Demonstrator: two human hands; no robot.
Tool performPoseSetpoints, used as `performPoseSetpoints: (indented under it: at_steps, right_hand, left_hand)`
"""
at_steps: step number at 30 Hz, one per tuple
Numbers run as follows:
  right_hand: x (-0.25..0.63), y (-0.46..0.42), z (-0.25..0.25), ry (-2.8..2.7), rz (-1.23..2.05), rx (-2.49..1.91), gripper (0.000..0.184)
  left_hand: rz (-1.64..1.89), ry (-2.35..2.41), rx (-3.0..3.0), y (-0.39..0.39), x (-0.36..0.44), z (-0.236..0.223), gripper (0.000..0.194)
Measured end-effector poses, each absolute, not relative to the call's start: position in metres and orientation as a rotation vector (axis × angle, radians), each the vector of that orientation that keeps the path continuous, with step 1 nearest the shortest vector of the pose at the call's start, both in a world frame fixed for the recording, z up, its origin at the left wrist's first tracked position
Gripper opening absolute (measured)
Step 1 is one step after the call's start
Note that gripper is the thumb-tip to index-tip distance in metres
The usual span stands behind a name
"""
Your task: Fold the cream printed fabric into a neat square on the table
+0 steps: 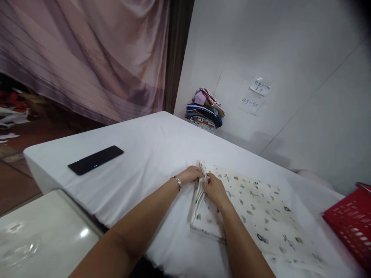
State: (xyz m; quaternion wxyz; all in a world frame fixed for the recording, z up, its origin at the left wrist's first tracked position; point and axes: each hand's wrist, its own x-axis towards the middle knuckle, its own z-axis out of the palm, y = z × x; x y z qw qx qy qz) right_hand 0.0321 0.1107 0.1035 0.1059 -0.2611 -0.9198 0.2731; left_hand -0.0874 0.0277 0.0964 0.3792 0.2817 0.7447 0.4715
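Observation:
A cream cloth [257,208] with a scattered grey-green and black print lies spread over the right part of the white-covered table. Its left end is gathered into several folded layers that stand up slightly. My left hand [191,173], with a silver bracelet at the wrist, grips the far left edge of these layers. My right hand [215,189] is closed on the same folds just to the right, thumb and fingers pinching the fabric. Parts of the fingertips are hidden by the cloth.
A black phone-like slab [97,159] lies on the white tablecloth [145,143] at left. Folded clothes [204,110] are stacked by the wall at the back. A red basket [352,224] stands at the right edge. A glossy white surface [43,235] adjoins the table at lower left.

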Motion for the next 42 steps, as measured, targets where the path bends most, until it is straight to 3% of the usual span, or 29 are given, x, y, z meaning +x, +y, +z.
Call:
performPoseSetpoints:
  at_steps: [9, 23, 28, 32, 34, 37, 42]
  right_hand:
    - [0.032, 0.108, 0.103, -2.734, 0.809, -0.644, 0.025]
    - [0.033, 0.105, 0.103, -2.762, 0.762, -0.574, 0.022]
    - [0.037, 0.108, 0.098, -2.718, 1.158, -0.600, 0.023]
    - [0.054, 0.129, 0.091, -2.532, 1.588, -0.569, 0.031]
    - [0.072, 0.149, 0.089, -2.486, 1.465, -0.634, 0.033]
    - [0.110, 0.189, 0.091, -2.570, 0.977, -0.741, 0.035]
    - [0.179, 0.253, 0.093, -2.781, 0.272, -1.114, 0.051]
  left_hand:
    - [1.053, 1.902, 0.753, 0.020, -0.075, 0.101, 0.005]
    - [1.198, 1.902, 0.646, 0.016, -0.062, 0.103, 0.019]
    - [1.284, 1.850, 0.600, 0.012, -0.059, 0.098, 0.042]
    - [1.275, 1.916, 0.609, 0.013, -0.060, 0.091, 0.039]
    - [1.259, 1.956, 0.620, 0.013, -0.061, 0.089, 0.029]
    - [1.236, 1.973, 0.635, 0.015, -0.063, 0.088, 0.017]
    - [1.195, 2.006, 0.660, 0.019, -0.068, 0.087, 0.015]
